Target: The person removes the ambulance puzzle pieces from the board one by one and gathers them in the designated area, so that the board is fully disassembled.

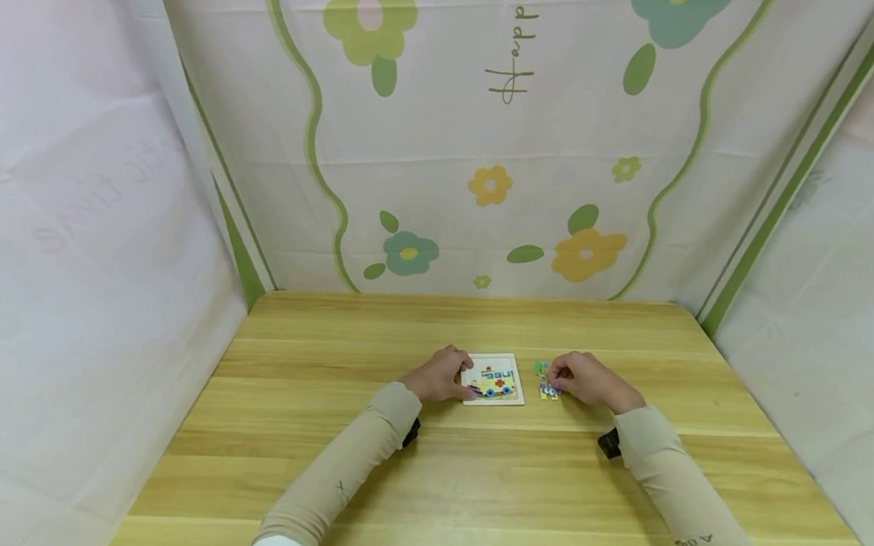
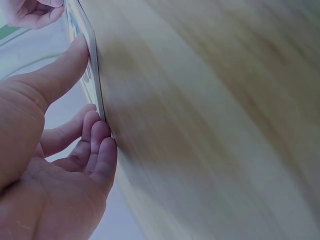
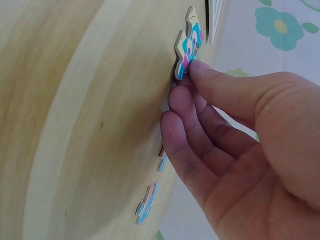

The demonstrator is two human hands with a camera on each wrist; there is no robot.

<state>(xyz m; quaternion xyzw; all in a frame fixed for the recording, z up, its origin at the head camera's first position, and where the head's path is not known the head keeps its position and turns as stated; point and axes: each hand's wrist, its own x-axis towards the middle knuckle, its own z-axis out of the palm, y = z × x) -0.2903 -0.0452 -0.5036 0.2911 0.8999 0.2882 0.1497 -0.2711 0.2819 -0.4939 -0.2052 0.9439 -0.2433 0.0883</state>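
A white-framed jigsaw puzzle board (image 1: 498, 360), partly filled with a yellow ambulance picture, lies flat on the table. My left hand (image 1: 437, 376) holds its left side; in the left wrist view the thumb (image 2: 75, 57) rests on the face and the fingertips (image 2: 106, 150) touch the edge. Right of the board, my right hand (image 1: 592, 380) pinches a jigsaw piece (image 3: 188, 47) with blue and yellow print and cartoon eyes. The thumb shows at that piece's edge; the index fingertip is mostly hidden.
Further loose jigsaw pieces (image 3: 147, 204) lie on the wooden table (image 1: 450, 481) beside the right hand, one with green print (image 1: 539, 368) in the head view. A flower-printed cloth wall (image 1: 429, 140) stands behind the table, with white cloth at both sides.
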